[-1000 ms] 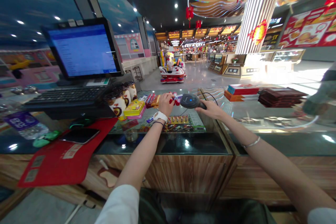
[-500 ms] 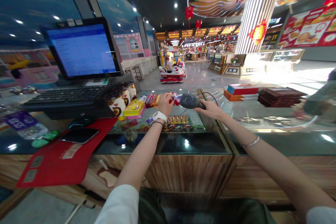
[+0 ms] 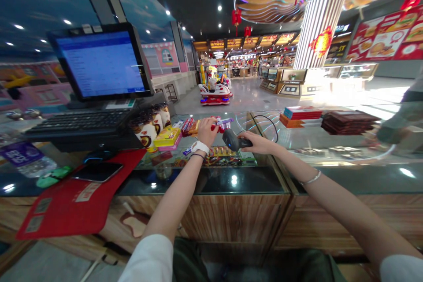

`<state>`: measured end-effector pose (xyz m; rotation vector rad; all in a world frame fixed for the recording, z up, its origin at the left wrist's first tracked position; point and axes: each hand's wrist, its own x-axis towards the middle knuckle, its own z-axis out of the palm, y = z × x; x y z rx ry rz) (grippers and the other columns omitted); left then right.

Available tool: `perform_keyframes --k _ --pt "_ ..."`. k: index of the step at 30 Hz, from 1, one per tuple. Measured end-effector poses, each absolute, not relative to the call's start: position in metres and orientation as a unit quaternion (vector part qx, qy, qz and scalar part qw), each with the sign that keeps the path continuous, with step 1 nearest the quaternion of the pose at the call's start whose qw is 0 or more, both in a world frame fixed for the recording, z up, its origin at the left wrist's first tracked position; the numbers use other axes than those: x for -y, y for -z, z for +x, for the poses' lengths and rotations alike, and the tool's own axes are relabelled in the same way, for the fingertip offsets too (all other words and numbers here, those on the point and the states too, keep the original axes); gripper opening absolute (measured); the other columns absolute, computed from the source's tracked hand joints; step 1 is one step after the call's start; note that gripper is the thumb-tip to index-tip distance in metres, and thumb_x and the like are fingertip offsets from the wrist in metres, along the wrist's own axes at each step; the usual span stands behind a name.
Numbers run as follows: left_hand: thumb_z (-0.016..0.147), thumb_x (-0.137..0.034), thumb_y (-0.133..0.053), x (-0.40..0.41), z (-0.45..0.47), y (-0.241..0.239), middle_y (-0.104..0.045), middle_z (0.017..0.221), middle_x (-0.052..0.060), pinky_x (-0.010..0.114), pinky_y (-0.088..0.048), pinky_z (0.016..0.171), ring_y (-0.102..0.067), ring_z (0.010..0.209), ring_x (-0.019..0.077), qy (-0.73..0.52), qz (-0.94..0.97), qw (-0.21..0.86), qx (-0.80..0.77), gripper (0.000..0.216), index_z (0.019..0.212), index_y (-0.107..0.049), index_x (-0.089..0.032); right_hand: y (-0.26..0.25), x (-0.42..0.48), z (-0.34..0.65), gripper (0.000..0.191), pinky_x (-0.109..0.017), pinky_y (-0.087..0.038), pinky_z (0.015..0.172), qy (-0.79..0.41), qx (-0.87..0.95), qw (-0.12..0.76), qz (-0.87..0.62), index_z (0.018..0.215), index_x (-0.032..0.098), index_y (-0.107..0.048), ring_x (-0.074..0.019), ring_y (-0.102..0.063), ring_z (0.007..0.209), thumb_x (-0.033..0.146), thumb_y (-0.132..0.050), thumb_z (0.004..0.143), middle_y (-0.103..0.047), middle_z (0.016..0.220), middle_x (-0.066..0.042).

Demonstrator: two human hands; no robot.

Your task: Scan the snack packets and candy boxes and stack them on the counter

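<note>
My right hand (image 3: 256,143) is wrapped around the handle of a dark barcode scanner (image 3: 231,140), whose head faces left and down. Just left of it, my left hand (image 3: 207,131) has its fingers closed at the edge of a red-wrapped snack (image 3: 220,128); its exact shape is partly hidden by my fingers. A purple and white wrapped bar (image 3: 226,122) lies against the red wrapper. Beside my left hand, several colourful snack bars (image 3: 190,127) are lined up on the glass counter (image 3: 243,119).
To the left stand a monitor (image 3: 99,64), a keyboard (image 3: 79,121) and patterned cups (image 3: 147,132). A phone (image 3: 98,172) rests on a red mat (image 3: 79,211). Yellow packs (image 3: 168,135) sit near the cups. On the right are stacked brown packs (image 3: 348,122) and boxes (image 3: 300,113). A blurred person (image 3: 405,110) is at far right.
The scanner's head has swung from pointing left to pointing down-left, and my right hand has shifted left and slightly down. My left hand stays by the red snack. The blurred person has moved.
</note>
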<state>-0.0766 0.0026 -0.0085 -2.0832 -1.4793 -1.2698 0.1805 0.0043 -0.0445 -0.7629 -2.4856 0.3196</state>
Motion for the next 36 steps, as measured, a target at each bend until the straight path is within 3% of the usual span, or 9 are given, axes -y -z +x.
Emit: perform_keyframes --k 15,20,23,25,29,36 --pt "0.086 -0.019 -0.066 0.006 -0.065 0.008 -0.073 0.106 0.006 0.042 -0.044 0.105 -0.064 0.108 0.0250 0.445 -0.735 0.145 0.491 0.010 0.096 -0.066 -0.023 0.054 -0.009 0.174 0.053 -0.040 -0.051 0.093 -0.120 0.916 0.231 -0.305 0.128 0.019 -0.059 -0.0263 -0.065 0.103 0.045 -0.072 0.083 -0.063 0.112 -0.011" --pt "0.087 -0.021 -0.068 0.010 -0.057 0.008 -0.073 0.106 0.006 0.040 -0.047 0.101 -0.065 0.107 0.0240 0.453 -0.736 0.120 0.488 0.013 0.099 -0.066 -0.022 0.043 -0.004 0.175 0.038 -0.042 -0.052 0.094 -0.067 0.863 0.374 -0.333 0.120 0.021 -0.060 -0.0248 -0.064 0.101 0.040 -0.065 0.088 -0.062 0.110 -0.010" --pt "0.087 -0.022 -0.068 0.014 -0.052 0.008 -0.073 0.106 0.006 0.039 -0.049 0.097 -0.065 0.104 0.0237 0.460 -0.733 0.098 0.492 0.016 0.103 -0.066 -0.022 0.035 -0.001 0.177 0.035 -0.046 -0.049 0.101 -0.017 0.813 0.479 -0.331 0.124 0.024 -0.055 -0.0263 -0.058 0.115 0.030 -0.060 0.089 -0.057 0.124 -0.011" --pt "0.087 -0.023 -0.069 0.017 -0.048 0.008 -0.073 0.105 0.006 0.039 -0.049 0.097 -0.066 0.103 0.0233 0.466 -0.733 0.080 0.489 0.017 0.103 -0.066 -0.021 0.031 0.001 0.179 0.040 -0.048 -0.046 0.106 0.005 0.802 0.502 -0.324 0.129 0.026 -0.052 -0.0271 -0.052 0.125 0.027 -0.057 0.090 -0.052 0.133 -0.012" --pt "0.087 -0.023 -0.068 0.021 -0.040 0.007 -0.073 0.104 0.005 0.039 -0.050 0.097 -0.066 0.103 0.0222 0.481 -0.739 0.036 0.471 0.019 0.105 -0.066 -0.021 0.028 0.004 0.179 0.043 -0.050 -0.041 0.111 0.036 0.814 0.479 -0.326 0.134 0.028 -0.052 -0.0275 -0.049 0.130 0.026 -0.053 0.091 -0.054 0.135 -0.010" --pt "0.087 -0.020 -0.066 0.021 -0.022 0.001 -0.074 0.101 0.005 0.033 -0.054 0.090 -0.070 0.095 0.0180 0.515 -0.732 -0.084 0.439 0.015 0.101 -0.065 -0.019 0.017 0.006 0.186 0.030 -0.046 -0.046 0.103 0.099 0.808 0.446 -0.372 0.120 0.025 -0.065 -0.0275 -0.059 0.113 0.027 -0.045 0.098 -0.065 0.117 -0.012"
